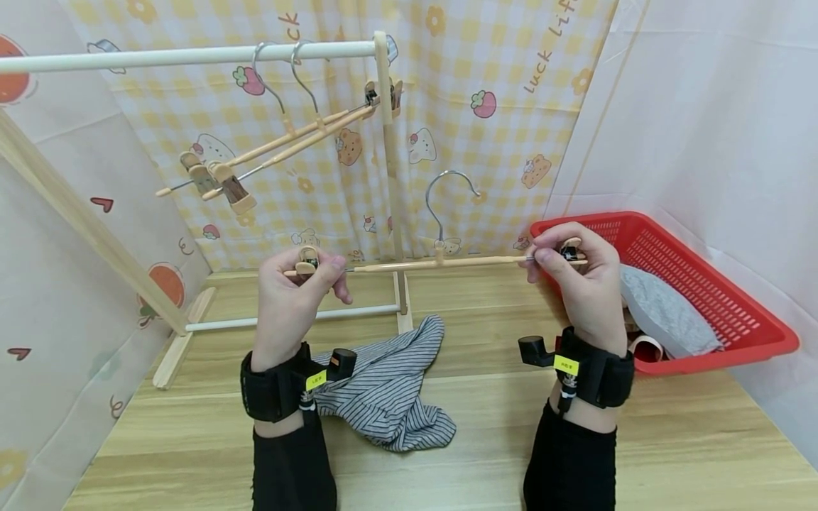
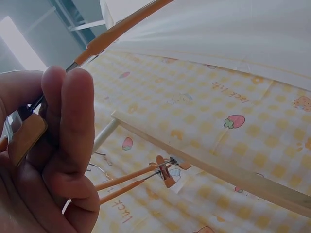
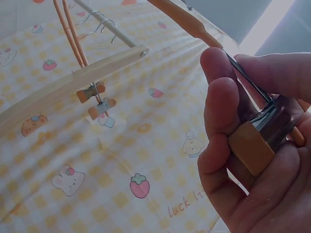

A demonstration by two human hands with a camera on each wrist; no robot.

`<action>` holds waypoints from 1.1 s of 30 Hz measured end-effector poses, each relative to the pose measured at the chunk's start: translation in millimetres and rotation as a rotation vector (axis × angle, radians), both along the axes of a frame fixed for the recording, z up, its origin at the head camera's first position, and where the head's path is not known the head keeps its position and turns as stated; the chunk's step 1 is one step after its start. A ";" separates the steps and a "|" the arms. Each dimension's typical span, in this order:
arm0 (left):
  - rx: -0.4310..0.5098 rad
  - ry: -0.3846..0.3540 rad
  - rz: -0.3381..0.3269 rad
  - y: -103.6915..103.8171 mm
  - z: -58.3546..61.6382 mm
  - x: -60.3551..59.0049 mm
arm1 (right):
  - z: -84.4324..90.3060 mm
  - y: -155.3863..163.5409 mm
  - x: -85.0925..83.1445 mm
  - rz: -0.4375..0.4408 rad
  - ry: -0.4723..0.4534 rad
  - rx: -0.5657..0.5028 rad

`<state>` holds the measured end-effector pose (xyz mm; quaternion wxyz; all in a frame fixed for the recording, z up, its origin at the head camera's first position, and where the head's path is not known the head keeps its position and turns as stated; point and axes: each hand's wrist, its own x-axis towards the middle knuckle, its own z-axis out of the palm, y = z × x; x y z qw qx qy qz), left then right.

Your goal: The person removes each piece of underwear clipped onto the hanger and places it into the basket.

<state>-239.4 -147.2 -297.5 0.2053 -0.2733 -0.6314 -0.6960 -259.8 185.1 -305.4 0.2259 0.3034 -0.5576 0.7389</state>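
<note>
A clip hanger [image 1: 441, 263] with tan arms and a silver hook is stretched level between both hands above the table. My left hand [image 1: 295, 287] pinches its left end, thumb and fingers around the metal rod beside the clip [image 1: 307, 260]. At the other end, my right hand [image 1: 578, 273] pinches the rod between thumb and fingertips. The right clip [image 3: 252, 145] lies against the palm in the right wrist view. Below the hanger, a grey striped cloth garment [image 1: 396, 397] lies crumpled on the table, partly hidden behind the left wrist.
Two more clip hangers [image 1: 300, 145] hang from the white rail [image 1: 192, 58] of a wooden rack at the left. A red basket [image 1: 760, 348] at the right holds a grey cloth [image 1: 667, 312] and other items. A checked curtain [image 1: 498, 42] covers the back.
</note>
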 end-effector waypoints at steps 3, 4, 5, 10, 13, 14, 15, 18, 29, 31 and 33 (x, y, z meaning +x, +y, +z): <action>-0.003 0.019 -0.010 -0.4 0.2 -0.8 | 0.3 0.4 0.2 0.004 -0.015 0.010; 0.001 0.023 -0.018 -0.7 0.3 -1.1 | 0.3 0.5 0.1 0.007 -0.016 0.017; 0.004 0.029 -0.024 -1.0 0.3 -1.3 | 0.3 0.6 -0.1 0.013 -0.016 0.023; 0.022 0.051 -0.051 -2.4 -0.1 -1.4 | -0.3 0.7 -1.4 0.048 -0.008 0.046; 0.022 0.061 -0.055 -3.1 -0.6 -1.5 | -0.9 0.9 -1.7 0.067 -0.012 0.049; 0.021 0.066 -0.055 -3.3 -0.7 -1.6 | -0.9 1.1 -1.5 0.070 -0.019 0.051; 0.027 0.072 -0.059 -3.1 -0.5 -1.4 | -1.1 1.3 -1.6 0.074 -0.023 0.052; 0.029 0.086 -0.052 -2.8 -0.3 -1.2 | -1.3 1.8 -1.6 0.079 -0.038 0.058; 0.018 0.116 -0.041 -1.8 0.5 -0.9 | -0.7 2.1 -1.7 0.079 -0.075 0.062; 0.001 0.120 -0.026 -1.6 0.5 -0.8 | -0.3 2.4 -1.6 0.086 -0.069 0.054; -0.035 0.120 0.003 -1.6 0.8 -0.6 | 0.0 3.0 -1.6 0.089 -0.061 0.040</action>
